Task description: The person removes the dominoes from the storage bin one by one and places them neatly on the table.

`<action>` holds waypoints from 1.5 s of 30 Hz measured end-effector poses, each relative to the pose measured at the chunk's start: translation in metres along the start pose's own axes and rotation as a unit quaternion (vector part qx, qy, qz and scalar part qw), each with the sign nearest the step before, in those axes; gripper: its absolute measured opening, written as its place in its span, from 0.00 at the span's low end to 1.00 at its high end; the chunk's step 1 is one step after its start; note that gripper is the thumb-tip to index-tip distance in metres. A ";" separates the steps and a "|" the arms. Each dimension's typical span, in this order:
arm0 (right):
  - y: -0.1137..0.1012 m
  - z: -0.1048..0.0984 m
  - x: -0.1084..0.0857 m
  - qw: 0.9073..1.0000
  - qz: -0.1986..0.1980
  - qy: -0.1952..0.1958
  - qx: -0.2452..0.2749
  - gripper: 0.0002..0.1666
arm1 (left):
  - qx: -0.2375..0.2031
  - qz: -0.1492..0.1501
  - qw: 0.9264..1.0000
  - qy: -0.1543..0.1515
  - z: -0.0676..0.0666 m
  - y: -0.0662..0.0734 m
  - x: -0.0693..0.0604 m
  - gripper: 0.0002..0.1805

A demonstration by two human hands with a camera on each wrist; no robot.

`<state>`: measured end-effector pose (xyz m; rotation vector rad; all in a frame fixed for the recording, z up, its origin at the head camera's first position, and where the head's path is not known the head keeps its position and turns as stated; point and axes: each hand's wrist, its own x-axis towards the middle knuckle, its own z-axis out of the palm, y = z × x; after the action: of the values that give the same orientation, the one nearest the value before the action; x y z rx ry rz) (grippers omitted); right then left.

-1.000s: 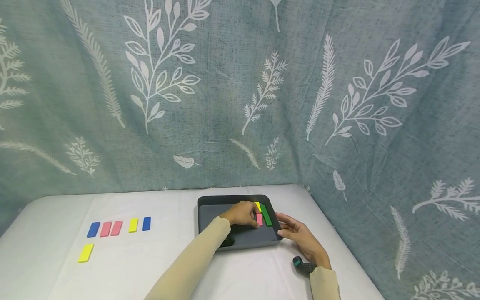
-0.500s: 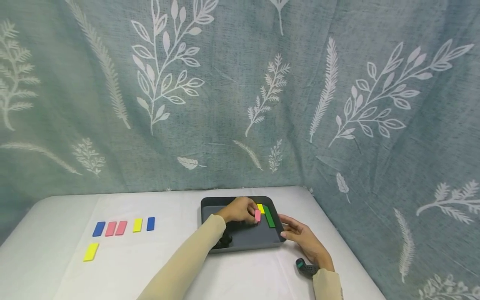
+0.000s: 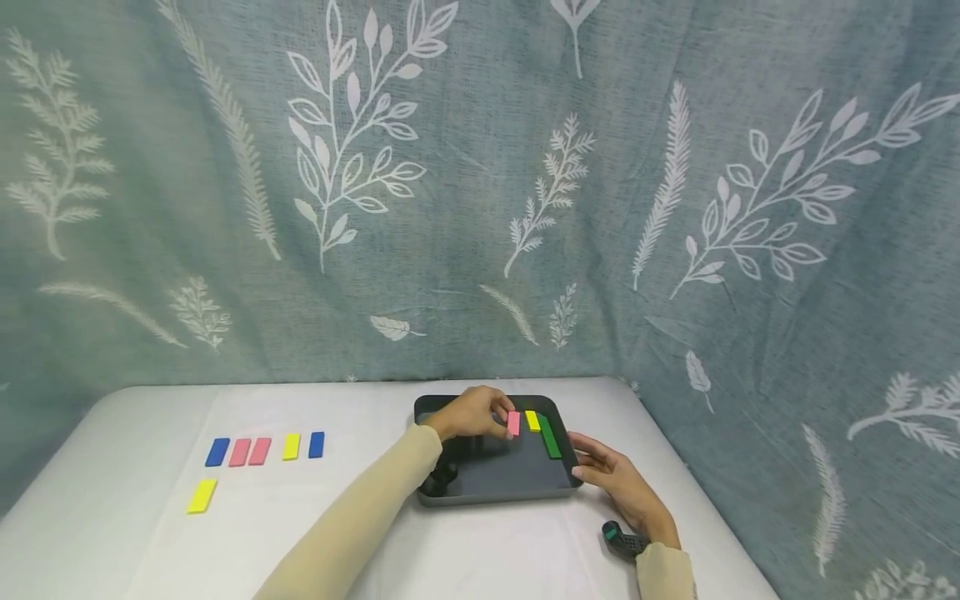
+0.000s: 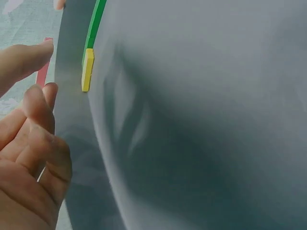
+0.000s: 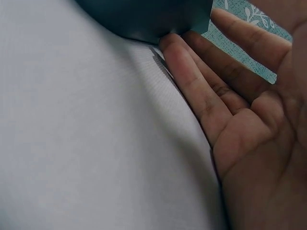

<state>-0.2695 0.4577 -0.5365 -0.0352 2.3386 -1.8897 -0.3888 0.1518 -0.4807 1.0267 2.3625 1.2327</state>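
Note:
Over the dark tray, my left hand pinches a pink block between thumb and fingers. The left wrist view shows the pink block partly hidden behind the thumb and fingertips of that hand. Inside the tray, a yellow block touches the upper end of a long green block near the right wall. My right hand rests at the tray's right side, fingers extended; in the right wrist view the fingertips of this hand touch the tray's outer wall.
To the left on the white table lie two blue blocks, two pink blocks and a yellow one in a row, with another yellow block nearer the front. A patterned curtain hangs behind and at the right.
My left hand has lifted the pink block from beside the green one and moved it left, away from the yellow block. The head view has shifted slightly. My right hand stays at the tray's side.

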 end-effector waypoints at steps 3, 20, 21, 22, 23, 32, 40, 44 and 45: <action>0.000 0.000 0.000 1.000 -0.007 -0.004 -0.005 0.40 | 0.002 0.003 1.000 0.001 -0.008 0.000 -0.005 0.24; 0.001 0.000 0.001 1.000 -0.003 -0.012 -0.006 0.41 | 0.043 0.037 0.998 0.003 -0.052 -0.007 -0.051 0.25; 0.001 0.000 0.001 1.000 -0.002 -0.012 -0.008 0.41 | 0.044 0.038 0.998 0.003 -0.054 -0.008 -0.053 0.25; 0.001 -0.001 0.002 1.000 -0.003 -0.012 -0.010 0.41 | 0.045 0.040 0.998 0.003 -0.056 -0.008 -0.056 0.25; 0.001 -0.001 0.002 1.000 -0.003 -0.010 -0.012 0.41 | 0.046 0.042 0.998 0.004 -0.058 -0.008 -0.058 0.25; 0.003 -0.002 0.005 1.000 -0.006 -0.013 -0.021 0.41 | 0.034 0.045 0.998 0.003 -0.070 -0.008 -0.083 0.24; 0.005 -0.004 0.005 0.999 -0.013 -0.020 -0.022 0.39 | 0.043 0.043 0.998 0.019 -0.080 -0.009 -0.103 0.24; 0.003 -0.003 0.005 0.999 -0.016 -0.022 -0.022 0.39 | 0.061 0.043 0.997 0.031 -0.086 -0.013 -0.113 0.24; 0.003 -0.003 0.005 0.999 -0.016 -0.023 -0.020 0.40 | 0.068 0.042 0.996 0.034 -0.087 -0.014 -0.115 0.23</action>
<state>-0.2743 0.4608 -0.5387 -0.1187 2.3587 -1.8355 -0.3603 0.0134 -0.4484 1.1536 2.5088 1.1648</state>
